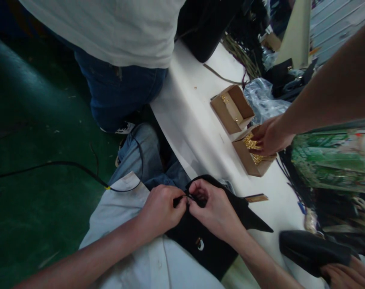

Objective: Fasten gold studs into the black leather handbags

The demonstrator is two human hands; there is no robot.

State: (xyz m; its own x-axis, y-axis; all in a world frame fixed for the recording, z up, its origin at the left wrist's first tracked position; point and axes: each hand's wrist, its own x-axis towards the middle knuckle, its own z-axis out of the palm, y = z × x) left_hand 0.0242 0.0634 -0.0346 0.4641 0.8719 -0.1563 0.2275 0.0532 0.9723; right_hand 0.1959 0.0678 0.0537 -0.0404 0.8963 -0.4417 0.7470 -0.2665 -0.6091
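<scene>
Left hand [161, 206], right hand [215, 210], fingertips nearly meeting! Both grips narrow, pinching thin black strip [187, 196] over black piece [206, 228] against white shirt [152, 259]. Beyond, co-worker's hand [274, 138] inside cardboard box [262, 169] on white surface [197, 120].

Boxes [242, 157] of gold-coloured pieces [249, 142] suggest a workshop.

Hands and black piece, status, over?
Left hand, right hand: pinching thin dark strand. Black piece: beneath both. Another person's hand: in cardboard box, well apart.
</scene>
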